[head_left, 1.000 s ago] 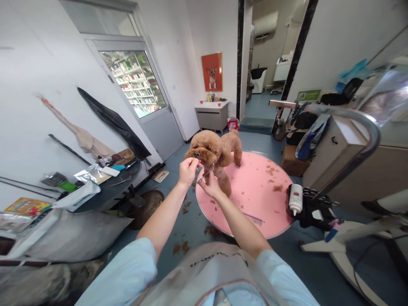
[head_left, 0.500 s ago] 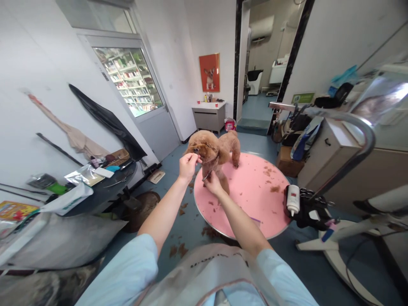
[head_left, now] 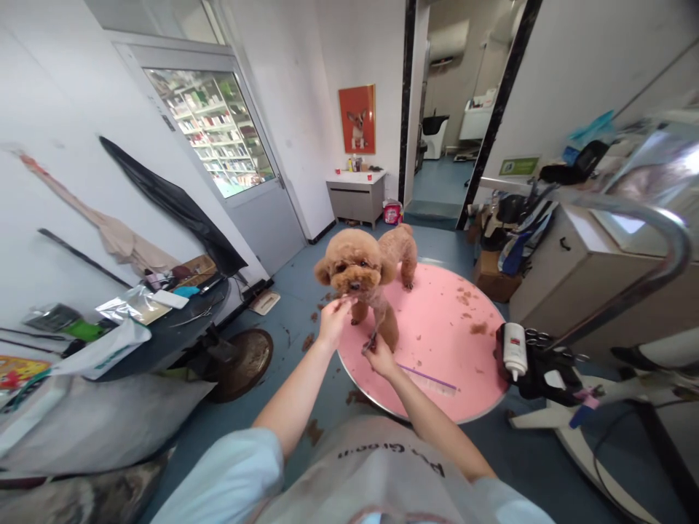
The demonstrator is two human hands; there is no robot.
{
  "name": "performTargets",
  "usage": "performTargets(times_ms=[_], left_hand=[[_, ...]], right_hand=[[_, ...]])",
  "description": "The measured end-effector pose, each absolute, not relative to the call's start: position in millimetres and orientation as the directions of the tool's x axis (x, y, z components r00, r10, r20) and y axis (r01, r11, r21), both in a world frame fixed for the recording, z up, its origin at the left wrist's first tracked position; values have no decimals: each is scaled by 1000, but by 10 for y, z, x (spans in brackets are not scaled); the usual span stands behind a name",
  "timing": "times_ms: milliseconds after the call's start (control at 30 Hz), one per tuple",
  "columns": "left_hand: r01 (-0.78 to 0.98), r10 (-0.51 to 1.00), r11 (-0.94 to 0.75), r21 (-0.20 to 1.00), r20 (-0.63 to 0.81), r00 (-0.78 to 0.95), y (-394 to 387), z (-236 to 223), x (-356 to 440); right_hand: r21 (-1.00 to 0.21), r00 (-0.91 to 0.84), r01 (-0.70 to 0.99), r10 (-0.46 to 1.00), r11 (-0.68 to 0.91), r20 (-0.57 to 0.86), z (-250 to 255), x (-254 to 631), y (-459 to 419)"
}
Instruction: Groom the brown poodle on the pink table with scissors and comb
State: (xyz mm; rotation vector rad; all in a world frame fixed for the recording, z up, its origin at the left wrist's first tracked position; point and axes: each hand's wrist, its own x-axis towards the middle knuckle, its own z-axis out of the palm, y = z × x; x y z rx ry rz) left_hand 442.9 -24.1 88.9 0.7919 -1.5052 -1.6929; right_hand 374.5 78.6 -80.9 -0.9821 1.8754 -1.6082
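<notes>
A curly brown poodle [head_left: 354, 255] stands on a round pink grooming table [head_left: 431, 313], its head facing me. My left hand [head_left: 334, 322] is closed at its chin, fingertips pressed together against the muzzle fur. Below the dog's chest, my right hand [head_left: 381, 359] is wrapped round a pair of scissors [head_left: 372, 340]; the blades point up beside the front leg and are hard to make out. A comb with a purple spine [head_left: 429, 375] lies on the table by my right forearm. Cut fur tufts [head_left: 479, 329] are scattered over the tabletop.
A white bottle [head_left: 514, 351] and a black tool holder [head_left: 549, 375] with several scissors sit at the table's right edge. A curved metal arm [head_left: 669, 240] rises there. At left, a dark side table [head_left: 186, 320] carries packets and tools, above a round stool [head_left: 245, 360]. Fur lies on the floor.
The dog's head has turned to face me. My right hand has drawn down from its neck, showing the scissors. The left hand has shifted lower, to the chin. More of the comb shows.
</notes>
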Motion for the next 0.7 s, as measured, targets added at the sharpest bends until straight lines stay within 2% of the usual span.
performTargets(times_ms=[100, 233, 300, 333, 400, 467, 533, 600, 700], left_hand=[[227, -842, -157, 961, -10, -539, -285, 939, 4183], [377, -830, -345, 860, -91, -550, -311, 820, 4104], [320, -780, -464, 826, -210, -589, -312, 626, 4199], [233, -717, -548, 803, -307, -626, -318, 532, 4248], [63, -511, -726, 685, -476, -716, -353, 414, 4303], [31, -325, -845, 533, -467, -822, -426, 429, 4276], [131, -305, -879, 459, -328, -894, -529, 519, 4189], [210, -360, -836, 506, -218, -907, -633, 569, 4108], [81, -401, -573, 816, -193, -896, -705, 412, 4128]], right_hand=[[-980, -619, -140, -785, 142, -25, -1083, 3888, 913], [-973, -626, -77, -770, 218, -124, -1240, 3877, 1075], [-956, -638, -77, -751, 283, -171, -1265, 3797, 1211], [-941, -644, -86, -739, 328, -199, -1264, 3754, 1291], [-891, -651, -140, -719, 431, -245, -1227, 3687, 1458], [-818, -663, -219, -696, 532, -275, -1133, 3666, 1605], [-746, -678, -295, -681, 597, -277, -981, 3690, 1708], [-689, -686, -356, -677, 631, -266, -781, 3731, 1761], [-603, -677, -480, -706, 637, -207, -442, 3771, 1764]])
